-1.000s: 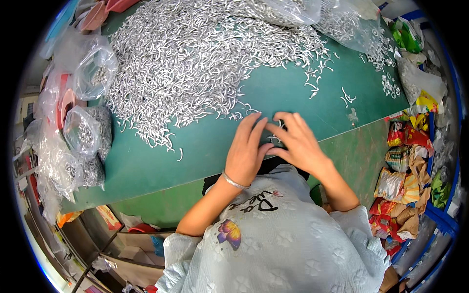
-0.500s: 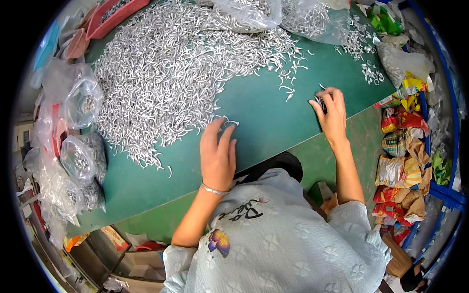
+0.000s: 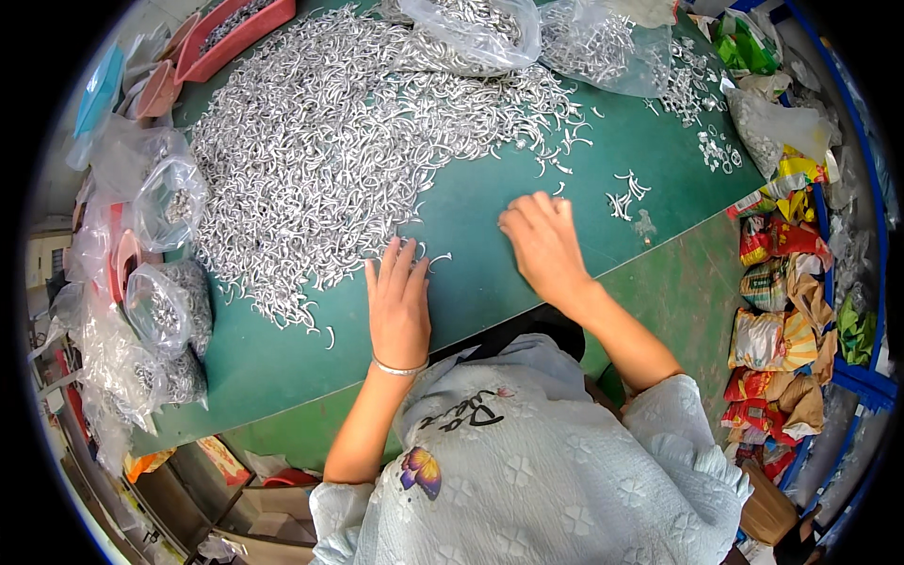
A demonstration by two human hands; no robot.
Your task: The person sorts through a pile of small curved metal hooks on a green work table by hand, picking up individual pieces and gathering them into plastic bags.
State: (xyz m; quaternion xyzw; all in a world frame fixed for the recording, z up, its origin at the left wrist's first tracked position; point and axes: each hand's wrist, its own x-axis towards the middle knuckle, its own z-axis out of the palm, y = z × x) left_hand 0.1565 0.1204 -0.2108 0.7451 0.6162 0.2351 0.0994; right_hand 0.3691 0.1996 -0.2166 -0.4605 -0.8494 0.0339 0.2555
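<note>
Metal hooks (image 3: 348,151), small, curved and silvery, lie in a broad heap across the far half of the green table (image 3: 471,235), and we take them in from the left. At the left edge we see clear plastic bags (image 3: 160,311) holding more of the same pieces, with a red tray (image 3: 235,28) above them at the far corner. Our left hand (image 3: 398,306) lies flat and palm down on the green surface, fingers spread and unclenched, fingertips touching the near fringe of the heap; a thin bracelet (image 3: 400,369) circles its wrist. Our right hand (image 3: 546,245) rests palm down on bare table, fingers slightly curled, and we cannot tell whether anything lies under them. Just beyond it sits a small cluster of loose hooks (image 3: 623,198). Further right, off the table, coloured packets (image 3: 782,292) are stacked against a blue crate (image 3: 871,377).
</note>
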